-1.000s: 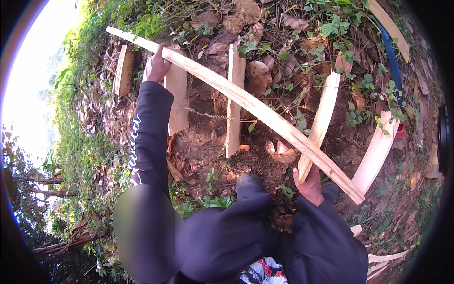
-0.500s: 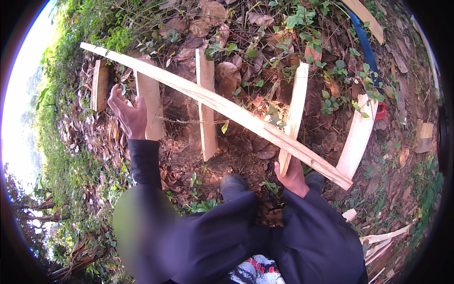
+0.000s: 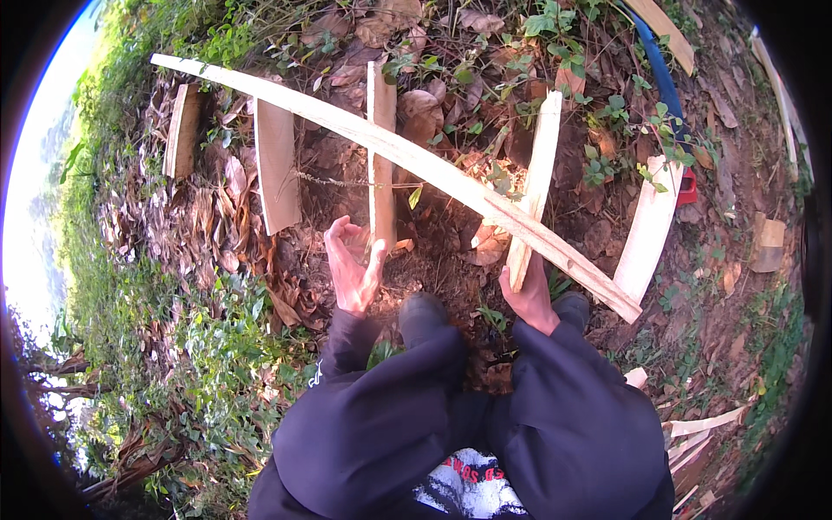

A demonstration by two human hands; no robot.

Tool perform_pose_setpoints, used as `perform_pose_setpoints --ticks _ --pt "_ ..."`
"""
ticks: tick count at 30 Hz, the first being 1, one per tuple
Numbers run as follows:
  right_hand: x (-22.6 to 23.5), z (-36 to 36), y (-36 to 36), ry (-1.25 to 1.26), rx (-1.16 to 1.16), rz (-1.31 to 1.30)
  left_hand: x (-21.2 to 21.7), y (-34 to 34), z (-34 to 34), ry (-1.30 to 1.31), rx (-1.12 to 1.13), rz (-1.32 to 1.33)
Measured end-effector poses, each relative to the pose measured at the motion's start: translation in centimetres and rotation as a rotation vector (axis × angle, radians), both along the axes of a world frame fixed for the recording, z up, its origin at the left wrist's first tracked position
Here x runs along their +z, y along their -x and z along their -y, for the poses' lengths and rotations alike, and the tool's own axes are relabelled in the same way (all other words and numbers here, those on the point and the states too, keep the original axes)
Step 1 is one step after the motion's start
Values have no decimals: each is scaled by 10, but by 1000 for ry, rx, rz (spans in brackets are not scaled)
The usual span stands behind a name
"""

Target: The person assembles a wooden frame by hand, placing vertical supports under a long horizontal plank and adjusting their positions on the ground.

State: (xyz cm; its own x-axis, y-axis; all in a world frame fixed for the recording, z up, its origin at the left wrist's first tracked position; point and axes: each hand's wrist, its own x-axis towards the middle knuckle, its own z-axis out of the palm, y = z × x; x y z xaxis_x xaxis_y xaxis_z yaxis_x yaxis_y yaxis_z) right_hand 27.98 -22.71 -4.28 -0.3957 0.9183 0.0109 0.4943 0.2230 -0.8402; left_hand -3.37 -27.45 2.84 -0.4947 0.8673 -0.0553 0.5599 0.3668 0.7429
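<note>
My right hand (image 3: 529, 299) at 5 o'clock, closed round upright stake (image 3: 536, 186) under long rail (image 3: 407, 160). My left hand (image 3: 354, 264) empty, fingers spread, near stake (image 3: 380, 147) at 12. Fence-framing step; next probably steadying rail onto stakes.

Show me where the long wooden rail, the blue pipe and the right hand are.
long wooden rail (image 3: 416, 160), head view, middle of its length
blue pipe (image 3: 663, 82), head view, its upper stretch
right hand (image 3: 527, 295), head view, back of the hand
</note>
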Motion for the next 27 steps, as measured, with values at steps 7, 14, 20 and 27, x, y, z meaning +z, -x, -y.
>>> perform_pose_setpoints --ticks 7,14,20,27 --pt "-5 -3 -2 22 -4 -11 1 -14 3 67 -71 -36" --pt "-3 -7 -2 -17 33 -23 9 -15 13 133 -160 -32" --pt "2 -7 -7 9 64 -5 -23 -14 24 114 -167 -117" --pt "-1 -4 -7 -4 57 8 -36 -14 26 194 -75 -73"
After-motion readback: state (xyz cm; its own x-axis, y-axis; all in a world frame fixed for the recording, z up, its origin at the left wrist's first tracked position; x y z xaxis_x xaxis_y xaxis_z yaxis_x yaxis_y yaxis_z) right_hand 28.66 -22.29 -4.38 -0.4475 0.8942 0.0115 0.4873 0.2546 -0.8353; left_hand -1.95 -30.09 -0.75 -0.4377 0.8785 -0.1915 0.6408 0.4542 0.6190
